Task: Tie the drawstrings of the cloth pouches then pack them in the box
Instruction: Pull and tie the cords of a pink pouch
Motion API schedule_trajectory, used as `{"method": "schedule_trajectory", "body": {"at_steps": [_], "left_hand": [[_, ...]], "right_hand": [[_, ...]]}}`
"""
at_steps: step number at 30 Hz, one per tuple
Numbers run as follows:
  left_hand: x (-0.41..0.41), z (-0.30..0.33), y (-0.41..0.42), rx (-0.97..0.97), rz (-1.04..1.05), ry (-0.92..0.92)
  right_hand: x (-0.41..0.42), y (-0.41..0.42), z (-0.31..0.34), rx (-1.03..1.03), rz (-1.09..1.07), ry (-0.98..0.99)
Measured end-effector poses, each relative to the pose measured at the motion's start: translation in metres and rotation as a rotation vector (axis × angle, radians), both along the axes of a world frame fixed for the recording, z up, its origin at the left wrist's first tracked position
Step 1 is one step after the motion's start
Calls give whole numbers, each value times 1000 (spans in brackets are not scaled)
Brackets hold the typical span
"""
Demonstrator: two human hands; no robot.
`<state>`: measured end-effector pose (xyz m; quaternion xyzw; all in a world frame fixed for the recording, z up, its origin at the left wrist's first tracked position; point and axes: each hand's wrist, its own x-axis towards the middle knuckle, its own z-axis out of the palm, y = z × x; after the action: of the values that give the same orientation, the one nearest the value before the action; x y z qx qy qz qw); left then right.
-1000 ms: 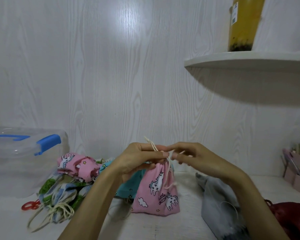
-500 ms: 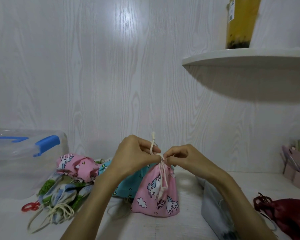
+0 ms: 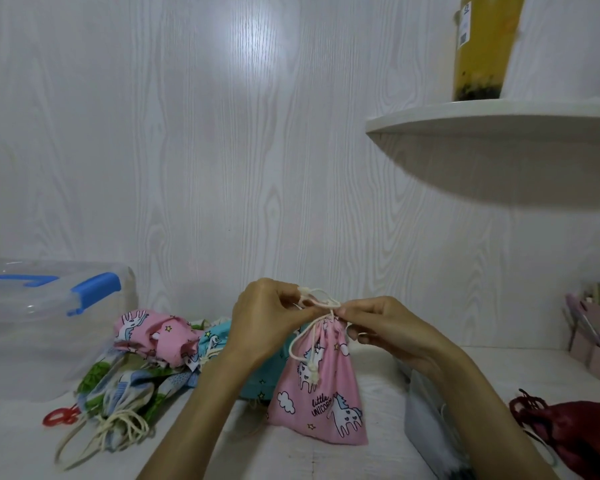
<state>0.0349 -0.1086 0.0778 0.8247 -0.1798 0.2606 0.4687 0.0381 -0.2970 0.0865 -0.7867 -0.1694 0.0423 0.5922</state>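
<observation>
While fingers (image 3: 312, 308) knot drawstring (image 3: 321, 301), pouch pile (image 3: 146, 355) left, box (image 3: 45, 320) beyond

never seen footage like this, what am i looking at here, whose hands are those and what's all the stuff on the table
There is no machine here. A person wears a wide-angle camera on the head, so the one picture looks forward and down at their own two bare hands.

The left hand and the right hand both pinch the cream drawstring at the gathered top of a pink unicorn pouch, which stands on the white table. It looks like a knot being tied.

Left of it lies a heap of other printed pouches with loose cords, and a small red object I cannot identify. Behind them sits a clear plastic box with blue latches, its lid on. At the right edge lies a dark red pouch, with something grey beside the right forearm. A yellow drink cup stands on the wall shelf.
</observation>
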Motion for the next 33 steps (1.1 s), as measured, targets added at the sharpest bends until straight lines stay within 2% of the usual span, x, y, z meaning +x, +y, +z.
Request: {"method": "schedule_trajectory", "body": {"at_steps": [4,6,9,11,13,16,17,20,22,28,33], "left_hand": [[4,1,3,19,-127,106],[3,2,1,1,-185,118],[2,3,-3,-46,-232,125],[2,3,-1,-61,-242,134],[3,2,2,-62,-236,139],[4,2,3,-49,-226,136],[5,2,2,-45,-230,133],[5,0,0,-35,-240,116],[6,-1,0,-22,-227,107],[6,1,3,-41,-236,124],[6,-1,-2,46,-250,91]], "right_hand": [[1,1,6,-58,-236,-161],[3,4,8,18,-289,-88],[5,9,3,296,30,221],[4,7,3,407,125,296],[5,2,5,372,84,255],[4,-4,10,60,-105,43],[5,-7,9,37,-126,5],[0,-8,13,225,-69,73],[-4,-6,14,229,-72,79],[-15,-6,21,19,-192,-266],[-9,4,11,-566,-494,-821]]}}
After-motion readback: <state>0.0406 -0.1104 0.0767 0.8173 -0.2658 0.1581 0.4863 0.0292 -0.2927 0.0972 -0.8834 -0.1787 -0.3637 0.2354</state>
